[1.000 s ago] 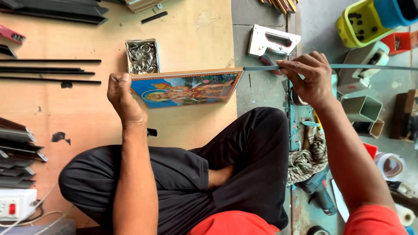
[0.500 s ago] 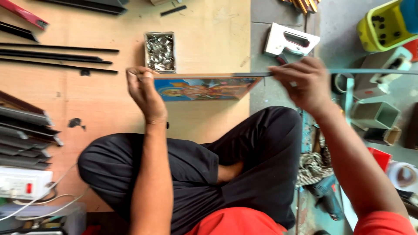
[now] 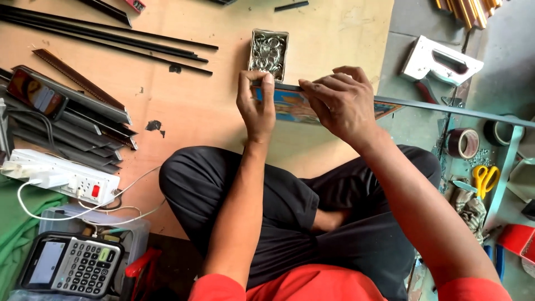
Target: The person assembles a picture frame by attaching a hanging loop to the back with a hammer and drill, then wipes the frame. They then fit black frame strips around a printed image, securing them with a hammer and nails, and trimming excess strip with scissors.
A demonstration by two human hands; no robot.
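I sit cross-legged over a plywood board. My left hand (image 3: 256, 106) pinches the left end of a colourful framed picture (image 3: 290, 107) held on edge above my knees. My right hand (image 3: 341, 103) lies over the picture's top edge near its middle, fingers pressed on it. A long thin dark strip (image 3: 446, 110) runs from under my right hand out to the right. Just beyond my hands stands a small metal box of shiny ring hooks (image 3: 268, 52).
Black frame mouldings (image 3: 111, 30) and stacked profiles (image 3: 72, 120) lie at the left. A white power strip (image 3: 61, 178) and a calculator (image 3: 72, 265) sit at lower left. On the right are a silver staple gun (image 3: 440, 61), a brown tape roll (image 3: 462, 143) and yellow scissors (image 3: 486, 178).
My right hand has slid left along the picture's top edge, from its right end to the middle. The picture has tipped more onto its edge. My view has shifted left.
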